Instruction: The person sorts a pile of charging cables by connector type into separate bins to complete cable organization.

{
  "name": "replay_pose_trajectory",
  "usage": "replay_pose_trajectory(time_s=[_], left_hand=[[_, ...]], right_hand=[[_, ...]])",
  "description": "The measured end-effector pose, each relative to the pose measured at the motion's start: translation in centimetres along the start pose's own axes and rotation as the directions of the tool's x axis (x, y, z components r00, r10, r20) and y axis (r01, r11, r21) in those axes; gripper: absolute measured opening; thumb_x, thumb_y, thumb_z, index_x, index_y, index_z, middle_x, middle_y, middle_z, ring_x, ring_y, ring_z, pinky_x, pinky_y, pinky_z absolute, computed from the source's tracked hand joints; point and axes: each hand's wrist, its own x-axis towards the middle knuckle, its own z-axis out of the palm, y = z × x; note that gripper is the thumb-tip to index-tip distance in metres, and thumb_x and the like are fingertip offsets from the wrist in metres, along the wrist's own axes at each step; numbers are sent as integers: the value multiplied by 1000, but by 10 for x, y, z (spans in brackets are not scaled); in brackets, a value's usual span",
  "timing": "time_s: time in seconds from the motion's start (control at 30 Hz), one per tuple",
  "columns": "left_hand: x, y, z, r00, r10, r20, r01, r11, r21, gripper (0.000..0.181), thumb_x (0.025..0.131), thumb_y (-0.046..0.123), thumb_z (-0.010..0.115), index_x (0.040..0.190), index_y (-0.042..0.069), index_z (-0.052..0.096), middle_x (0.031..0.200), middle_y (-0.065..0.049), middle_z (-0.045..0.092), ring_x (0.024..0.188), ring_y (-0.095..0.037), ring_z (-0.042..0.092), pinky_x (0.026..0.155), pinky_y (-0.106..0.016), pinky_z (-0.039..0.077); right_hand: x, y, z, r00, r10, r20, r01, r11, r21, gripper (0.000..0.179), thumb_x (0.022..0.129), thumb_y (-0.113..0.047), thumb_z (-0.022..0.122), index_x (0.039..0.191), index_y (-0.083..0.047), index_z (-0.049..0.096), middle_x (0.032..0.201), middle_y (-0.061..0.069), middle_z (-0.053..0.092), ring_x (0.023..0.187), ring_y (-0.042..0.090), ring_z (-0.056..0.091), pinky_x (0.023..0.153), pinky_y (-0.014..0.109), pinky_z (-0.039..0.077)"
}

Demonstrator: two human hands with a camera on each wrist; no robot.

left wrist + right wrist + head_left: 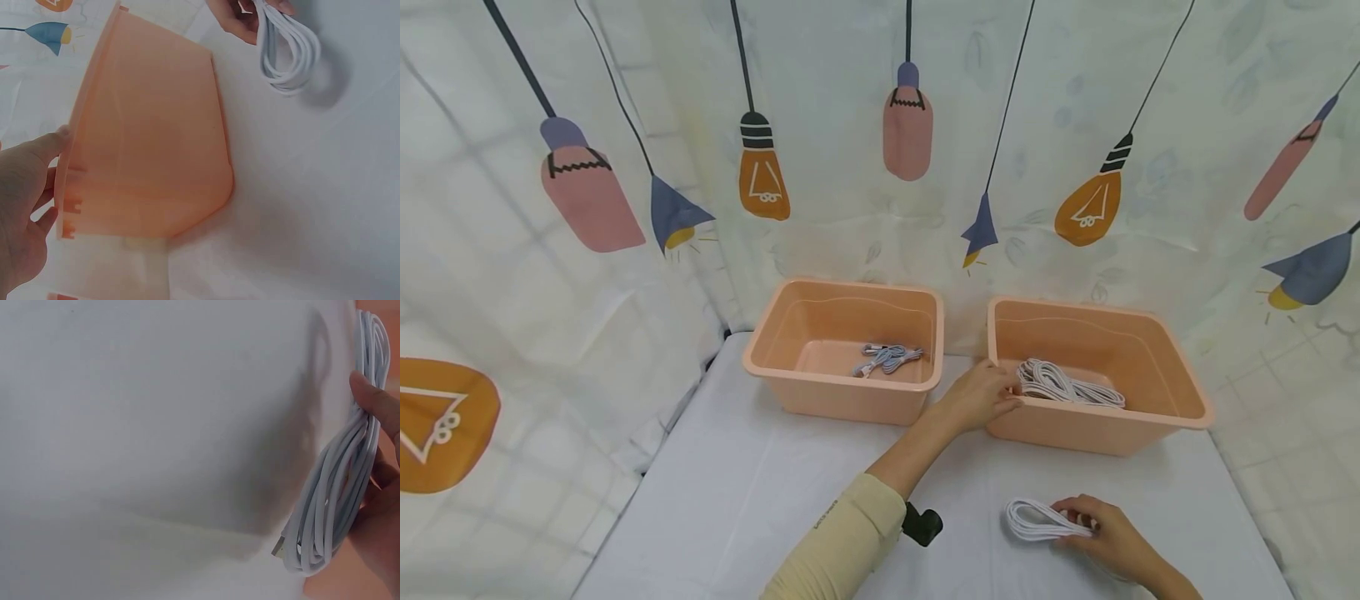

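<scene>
My left hand (979,400) grips the near left rim of the right-hand peach plastic bin (1075,427). In the left wrist view its thumb and fingers pinch that rim from either side. Inside this bin lie coiled white cables (1060,383), close beside the left fingers. Lower right, my right hand (1108,533) holds a bundled white USB cable (1036,522) in front of the bin, above the white table. The right wrist view shows the thumb pressing across the bundle's narrow middle, with a metal USB plug (279,546) poking out at its lower end.
A second peach bin (842,400) stands at the left with a bluish-grey bundled cable (889,358) inside. A small black object (922,525) shows beside the left sleeve. Behind both bins hangs a lamp-patterned curtain (850,242); the table (715,500) is covered in white.
</scene>
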Motion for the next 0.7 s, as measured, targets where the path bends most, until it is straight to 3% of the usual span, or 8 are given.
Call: replay_pose_trajectory(time_s=[0.17,0.47,0.7], left_hand=[[0,0,0,1000,3,6,-3,1000,12,20,104,33,69,113,18,79,105,5,75,108,-14,57,84,-20,45],[-1,1,-1,1000,8,1,-8,1000,0,19,103,31,70,112,17,79,104,4,75,108,-15,58,82,-21,46],[0,1,-1,1000,2,5,-2,1000,1,19,104,31,70,112,17,78,109,4,76,110,-15,59,88,-22,48]], right_hand=[[3,-5,-14,1000,-2,-4,2,1000,-30,34,81,-6,88,112,-3,74,88,-11,59,73,1,48,58,23,42],[10,-14,-38,994,-90,-65,84,992,-95,38,76,0,89,110,-5,73,87,-12,58,72,-1,47,56,21,39],[18,-22,-61,991,-114,-64,105,985,-137,41,74,2,90,111,-5,73,87,-13,58,72,-1,47,56,21,39]])
